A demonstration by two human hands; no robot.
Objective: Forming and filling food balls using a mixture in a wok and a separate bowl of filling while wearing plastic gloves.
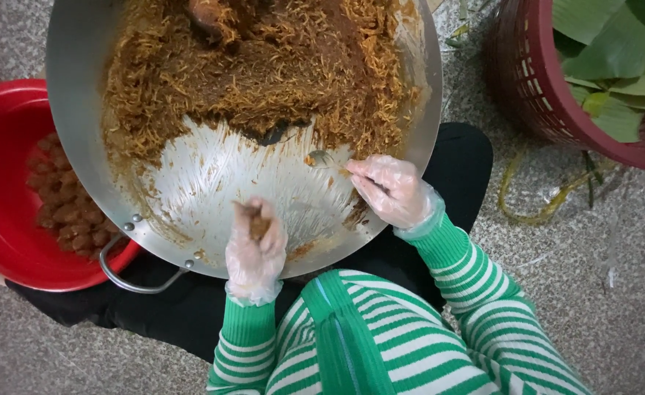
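Near the pan's lower rim, a brown lump is gripped in the left hand; a spoon, gripped by the right hand, points toward the shredded filling beyond.

Soft even daylight, faint shadows, mild glare on metal pan, sharp focus

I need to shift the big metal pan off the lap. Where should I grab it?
Grip the looped wire handle on the wok, coming from the rim's lower left, beside the red basin. It juts clear of the rim, free of filling.
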